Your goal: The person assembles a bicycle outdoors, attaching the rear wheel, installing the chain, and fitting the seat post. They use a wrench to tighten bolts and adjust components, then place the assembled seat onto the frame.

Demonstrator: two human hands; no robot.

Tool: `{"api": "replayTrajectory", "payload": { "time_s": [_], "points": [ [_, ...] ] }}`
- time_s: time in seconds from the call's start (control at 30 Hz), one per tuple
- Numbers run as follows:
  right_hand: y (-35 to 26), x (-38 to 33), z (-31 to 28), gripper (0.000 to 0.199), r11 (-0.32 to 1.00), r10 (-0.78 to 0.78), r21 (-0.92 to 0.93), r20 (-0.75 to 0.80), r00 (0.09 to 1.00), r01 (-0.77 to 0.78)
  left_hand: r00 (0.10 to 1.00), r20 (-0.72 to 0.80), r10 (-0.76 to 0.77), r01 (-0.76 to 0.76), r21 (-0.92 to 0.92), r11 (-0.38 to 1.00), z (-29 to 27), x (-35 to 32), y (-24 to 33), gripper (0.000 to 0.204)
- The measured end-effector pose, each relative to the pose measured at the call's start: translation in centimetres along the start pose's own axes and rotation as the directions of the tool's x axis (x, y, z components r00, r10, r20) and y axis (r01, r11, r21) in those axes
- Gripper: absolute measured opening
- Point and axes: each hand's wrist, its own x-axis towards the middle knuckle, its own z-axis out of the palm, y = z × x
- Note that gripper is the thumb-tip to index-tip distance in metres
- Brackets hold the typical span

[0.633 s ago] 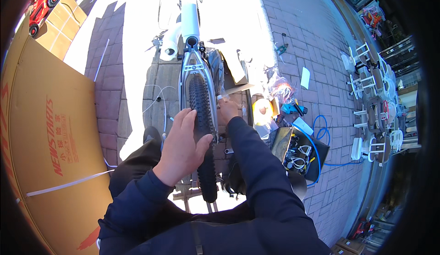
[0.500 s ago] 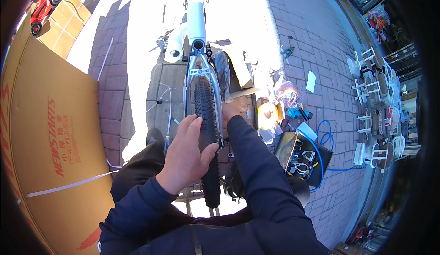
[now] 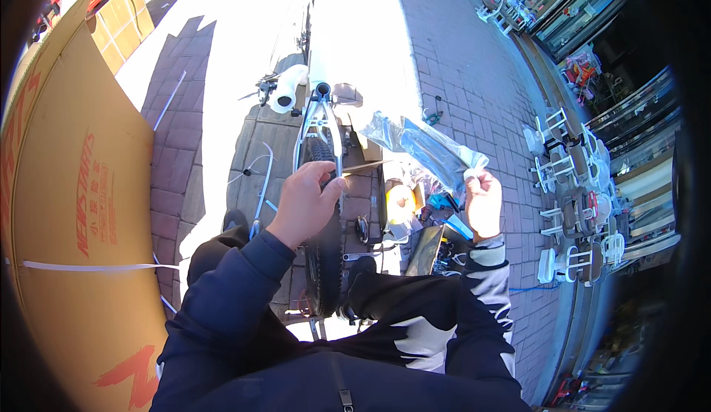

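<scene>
A bicycle with a white frame (image 3: pixel 324 119) stands in front of me, its black knobby tyre (image 3: pixel 324 264) between my legs. My left hand (image 3: pixel 305 201) is closed over the top of this rear wheel, near the thin frame tubes. Out to the right, my right hand (image 3: pixel 483 204) pinches one end of a clear plastic bag (image 3: pixel 437 153). The bag stretches away to the upper left in the air; something long and dark seems to be inside, but I cannot make out what.
A tall cardboard box (image 3: pixel 96 190) fills the left side. On the paving lie a yellow roll (image 3: pixel 401 203), an open toolbox (image 3: pixel 426 249), green-handled pliers (image 3: pixel 432 117) and a white strap (image 3: pixel 264 186). White chair-like items (image 3: pixel 578 182) line the shopfront at right.
My right hand has come up from beside the wheel and swung right, now holding the plastic bag that lay by the frame. My left hand has shifted slightly up the wheel and closed.
</scene>
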Motion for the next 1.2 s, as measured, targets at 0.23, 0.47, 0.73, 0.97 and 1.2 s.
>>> {"api": "replayTrajectory", "payload": {
  "time_s": [0.23,0.47,0.73,0.97,1.2],
  "points": [
    [-4.5,-16.6,-5.3,0.008,0.943,-0.150,0.309,0.061,0.987,0.124,0.982,0.186,-0.034,0.185,-0.909,0.373,0.7,-0.6,1.9,0.060],
    [-3.4,-20.8,1.3,0.049,0.987,0.111,-0.155,0.820,0.562,0.031,0.970,0.201,-0.136,0.211,-0.976,0.057,-1.2,-4.3,0.5,0.027],
    [-4.9,-16.0,7.1,0.054,0.962,-0.033,0.237,0.595,0.803,-0.137,0.938,0.331,-0.100,0.343,-0.859,0.379,-2.0,-6.1,-0.9,0.023],
    [-6.8,-9.1,15.7,0.041,0.733,-0.031,0.591,0.525,0.850,-0.338,0.856,0.516,-0.024,0.511,-0.839,0.186,0.4,-6.5,-2.5,0.022],
    [-7.2,-7.3,17.0,0.011,0.854,-0.082,0.497,0.421,0.903,-0.154,0.767,0.624,0.150,0.634,-0.773,-0.026,2.7,-6.2,-2.8,0.059]
  ]
}}
